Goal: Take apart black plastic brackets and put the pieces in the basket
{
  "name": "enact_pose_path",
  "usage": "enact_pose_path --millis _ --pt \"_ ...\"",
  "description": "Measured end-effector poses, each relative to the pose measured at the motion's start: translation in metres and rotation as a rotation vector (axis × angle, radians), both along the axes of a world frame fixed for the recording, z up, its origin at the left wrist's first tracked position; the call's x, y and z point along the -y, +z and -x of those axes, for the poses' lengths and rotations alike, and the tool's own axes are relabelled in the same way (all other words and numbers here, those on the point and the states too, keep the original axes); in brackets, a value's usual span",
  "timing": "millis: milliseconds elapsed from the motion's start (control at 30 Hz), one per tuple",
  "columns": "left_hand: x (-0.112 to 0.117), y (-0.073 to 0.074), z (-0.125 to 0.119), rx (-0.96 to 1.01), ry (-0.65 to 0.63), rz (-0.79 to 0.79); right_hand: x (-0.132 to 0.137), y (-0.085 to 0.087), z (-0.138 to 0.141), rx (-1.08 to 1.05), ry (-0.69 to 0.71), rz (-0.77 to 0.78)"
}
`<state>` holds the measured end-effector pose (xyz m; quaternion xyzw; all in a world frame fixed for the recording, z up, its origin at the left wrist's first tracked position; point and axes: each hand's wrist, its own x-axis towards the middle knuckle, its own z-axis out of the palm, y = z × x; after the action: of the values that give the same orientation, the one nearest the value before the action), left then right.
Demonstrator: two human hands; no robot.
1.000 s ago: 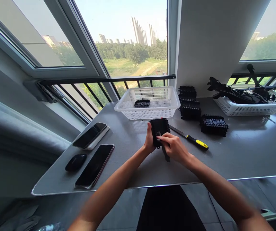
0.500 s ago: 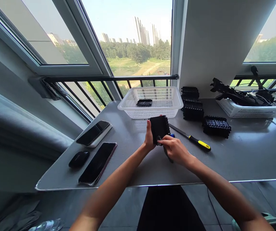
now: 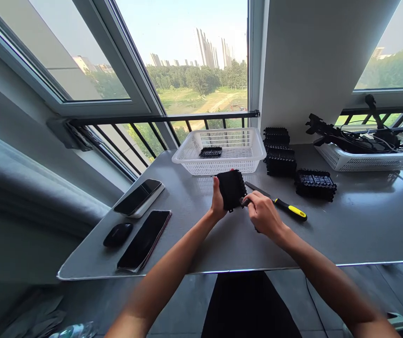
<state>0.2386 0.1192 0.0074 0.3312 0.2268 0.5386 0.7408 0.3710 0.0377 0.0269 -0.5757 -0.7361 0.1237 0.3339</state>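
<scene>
My left hand [image 3: 217, 202] holds a square black plastic part [image 3: 231, 189] upright above the grey table [image 3: 328, 234], gripping its left edge. My right hand [image 3: 263, 216] is closed around a small dark tool whose tip touches the part's lower right edge; the tool is mostly hidden by my fingers. Just behind the part stands a white mesh basket [image 3: 248, 159] with one flat black part [image 3: 210, 151] inside. A yellow-handled knife [image 3: 285, 208] lies on the table right of my hands.
Stacks of black parts [image 3: 279, 155] and a separate one [image 3: 315, 184] sit at the back right. A second white basket [image 3: 363, 159] holds cables and dark gear. Two phones [image 3: 144, 239] [image 3: 138, 198] and a black mouse [image 3: 117, 234] lie at the left.
My right hand has shifted right, from over the part's lower face to its lower right edge. The left hand keeps the part in about the same place.
</scene>
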Motion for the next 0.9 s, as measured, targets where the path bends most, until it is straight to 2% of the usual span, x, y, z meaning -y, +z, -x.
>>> enact_pose_path --millis 100,333,533,700,833,900 --pt "-0.001 -0.001 0.000 -0.002 -0.021 0.023 -0.001 -0.002 0.001 -0.060 0.048 -0.072" --pt "0.002 -0.001 -0.001 -0.001 -0.074 0.028 -0.002 -0.006 0.008 0.225 0.120 0.068" --pt "0.001 0.004 0.004 0.031 -0.031 0.020 0.000 -0.007 0.009 0.165 0.175 0.072" --pt "0.003 0.001 0.001 0.002 -0.066 -0.028 -0.001 -0.006 0.004 0.043 0.111 0.056" --pt "0.001 0.001 0.003 0.000 -0.050 -0.050 -0.004 -0.007 -0.002 -0.040 -0.007 -0.078" --pt "-0.001 0.001 0.005 -0.009 -0.044 -0.055 -0.006 -0.008 -0.003 -0.051 -0.018 -0.123"
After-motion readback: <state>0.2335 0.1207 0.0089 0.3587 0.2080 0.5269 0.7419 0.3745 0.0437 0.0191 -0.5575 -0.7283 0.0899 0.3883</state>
